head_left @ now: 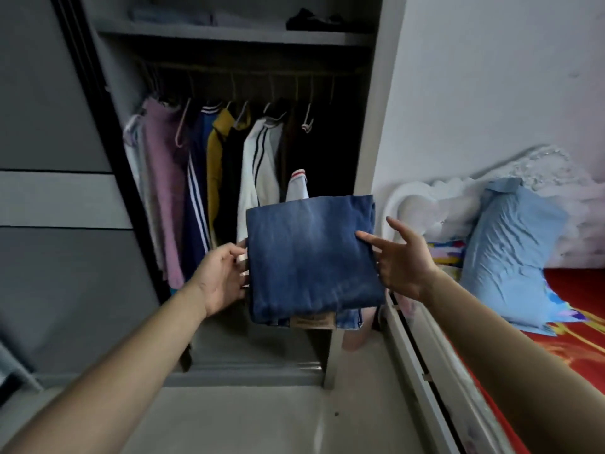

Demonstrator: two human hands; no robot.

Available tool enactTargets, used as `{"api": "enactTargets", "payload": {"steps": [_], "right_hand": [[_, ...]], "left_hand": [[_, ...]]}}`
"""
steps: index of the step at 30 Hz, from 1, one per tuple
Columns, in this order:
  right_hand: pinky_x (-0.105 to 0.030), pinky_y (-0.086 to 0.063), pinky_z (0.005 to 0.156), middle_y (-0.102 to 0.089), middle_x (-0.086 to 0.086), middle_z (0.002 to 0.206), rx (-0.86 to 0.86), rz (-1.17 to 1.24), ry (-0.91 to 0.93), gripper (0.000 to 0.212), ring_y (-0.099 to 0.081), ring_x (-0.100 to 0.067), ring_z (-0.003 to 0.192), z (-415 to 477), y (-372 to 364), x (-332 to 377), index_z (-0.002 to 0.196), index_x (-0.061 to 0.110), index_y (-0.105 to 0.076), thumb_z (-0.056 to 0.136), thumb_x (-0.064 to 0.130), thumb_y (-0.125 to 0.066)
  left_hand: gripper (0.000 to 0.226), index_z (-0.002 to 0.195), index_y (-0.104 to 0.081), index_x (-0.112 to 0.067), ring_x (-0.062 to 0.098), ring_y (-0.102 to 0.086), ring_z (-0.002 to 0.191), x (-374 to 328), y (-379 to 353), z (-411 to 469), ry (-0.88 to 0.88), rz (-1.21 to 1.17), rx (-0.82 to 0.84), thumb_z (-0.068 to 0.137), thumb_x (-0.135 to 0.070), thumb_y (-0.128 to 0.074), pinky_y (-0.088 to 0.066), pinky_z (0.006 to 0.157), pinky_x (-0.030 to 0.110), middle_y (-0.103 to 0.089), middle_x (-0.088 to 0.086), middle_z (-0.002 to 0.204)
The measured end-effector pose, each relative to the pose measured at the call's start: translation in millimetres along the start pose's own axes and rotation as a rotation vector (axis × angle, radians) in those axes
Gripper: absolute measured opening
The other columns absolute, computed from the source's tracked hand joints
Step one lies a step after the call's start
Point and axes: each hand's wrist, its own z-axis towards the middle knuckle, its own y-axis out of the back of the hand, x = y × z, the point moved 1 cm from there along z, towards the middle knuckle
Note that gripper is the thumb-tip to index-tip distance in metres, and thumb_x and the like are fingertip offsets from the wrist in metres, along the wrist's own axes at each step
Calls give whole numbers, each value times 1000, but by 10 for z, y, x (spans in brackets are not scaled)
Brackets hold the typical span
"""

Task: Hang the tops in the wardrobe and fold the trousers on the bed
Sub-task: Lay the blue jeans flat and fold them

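Folded blue jeans (311, 257) are held up in front of the open wardrobe (366, 152). My left hand (219, 276) grips the left edge of the jeans, fingers curled under it. On the right edge my right hand (399, 260) holds them, thumb on top and lower fingers beneath; its index finger sticks out straight. Several tops (209, 165) hang on hangers from the rail (248, 68) behind the jeans. A white top with a red-striped collar (298, 186) shows just above the jeans.
The wardrobe's upper shelf (235, 36) carries folded clothes. A grey sliding door (55, 191) stands at the left. To the right is the bed (563, 348) with a red patterned cover, a light blue pillow (510, 253) and a white headboard (435, 198). Grey floor (245, 421) lies below.
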Motion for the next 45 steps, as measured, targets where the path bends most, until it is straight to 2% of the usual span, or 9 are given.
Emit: {"api": "enactTargets", "payload": {"steps": [7,11,15,20,25,33,35,39,45], "right_hand": [[-52,-42,107,-65,-15,130,30,-87,101,62,-58,-37,122,594,-683,252,130,16,-66,83,55,-55],[-46,-41,108,-67,-15,127,18,-103,206,56,-62,-35,116,1125,-987,637,132,15,-62,85,45,-56],[-40,-47,97,-68,-11,126,78,-92,368,59,-63,-31,115,1648,-1299,1407,127,18,-67,73,43,-62],[-38,-48,97,-69,-9,117,113,-131,544,53,-66,-29,107,2165,-1829,2665,128,18,-66,81,42,-60],[-30,-52,82,-74,-3,93,135,-206,702,31,-70,-23,87,2524,-2362,3675,107,21,-71,88,40,-56],[-28,-52,73,-76,2,79,87,-377,824,30,-70,-15,70,3510,-3189,4376,97,21,-75,87,41,-56],[-24,-52,67,-75,1,81,86,-391,842,35,-70,-14,68,3841,-3384,4499,108,18,-73,87,40,-55],[-32,-48,77,-72,-2,83,79,-407,897,25,-68,-17,71,4443,-3888,4820,92,16,-72,83,34,-59],[-29,-48,64,-70,-6,84,-58,-521,932,29,-65,-22,77,5251,-4484,5264,98,12,-66,74,28,-67]], "left_hand": [[27,109,-63,-33,19,-57,76,-554,359,184,-77,6,-60,93,-33,-41,-40,67,34,-70,-5,74],[24,103,-64,-26,16,-56,64,-1172,378,624,-170,113,-75,93,-28,-42,-40,63,33,-64,-5,66],[18,100,-59,-19,15,-54,57,-2119,239,1166,-318,174,-106,90,-27,-47,-42,59,29,-54,-3,68],[22,94,-64,-14,14,-67,57,-3444,-169,1584,-520,177,-44,90,-11,-42,-51,50,19,-68,-1,68],[37,117,-65,-16,20,-73,89,-4531,-238,1947,-744,221,75,90,1,-46,-59,69,29,-74,6,103],[41,129,-61,-12,19,-73,84,-5666,249,2811,-791,224,38,91,-3,-50,-58,68,28,-75,5,97],[37,125,-63,-15,18,-73,85,-5961,464,3048,-797,228,67,92,-5,-50,-57,72,29,-75,3,97],[20,97,-70,-11,18,-71,77,-6571,789,3502,-768,223,63,92,-8,-51,-55,74,29,-74,2,82],[23,67,-61,-15,16,-64,50,-7331,1095,4005,-776,225,2,87,-15,-50,-52,51,18,-66,-2,59]]}}
